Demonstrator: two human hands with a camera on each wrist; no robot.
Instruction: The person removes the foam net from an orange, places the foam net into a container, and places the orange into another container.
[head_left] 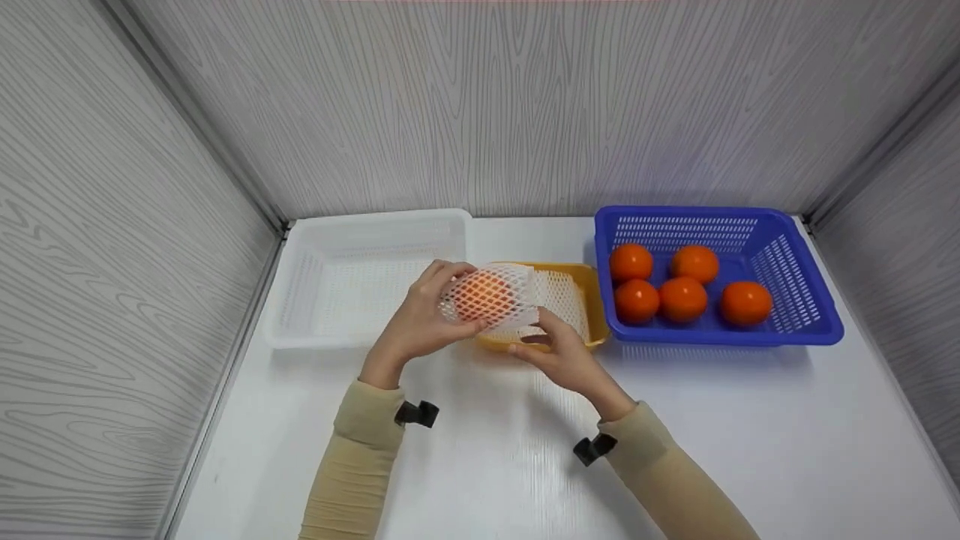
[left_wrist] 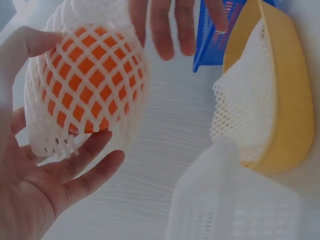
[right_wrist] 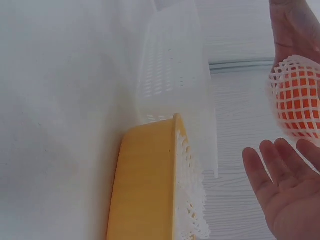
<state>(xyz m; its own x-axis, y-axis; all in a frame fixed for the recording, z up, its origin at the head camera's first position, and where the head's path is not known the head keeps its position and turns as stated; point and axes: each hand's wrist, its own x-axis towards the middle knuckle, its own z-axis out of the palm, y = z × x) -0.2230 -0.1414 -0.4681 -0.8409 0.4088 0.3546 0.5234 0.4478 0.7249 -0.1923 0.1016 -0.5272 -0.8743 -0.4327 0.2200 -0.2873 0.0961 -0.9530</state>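
My left hand (head_left: 426, 311) holds an orange (head_left: 484, 296) inside a white foam net sleeve (left_wrist: 37, 120), thumb on one side and fingers round the other. The sleeve's free end (head_left: 529, 289) extends past the fruit toward the right. Beside that end is my right hand (head_left: 559, 356), its fingers (right_wrist: 272, 157) extended and slightly spread, with nothing gripped. Below both hands stands a yellow basket (head_left: 596, 300) with more white foam net sleeves (head_left: 562, 296) in it. The hands and the held fruit partly hide this basket in the head view.
A blue basket (head_left: 814, 300) at the right holds several oranges (head_left: 682, 300). On the left a white basket (head_left: 367, 341) stands against the back wall (head_left: 450, 112). Side walls (head_left: 97, 262) enclose the white table (head_left: 480, 472).
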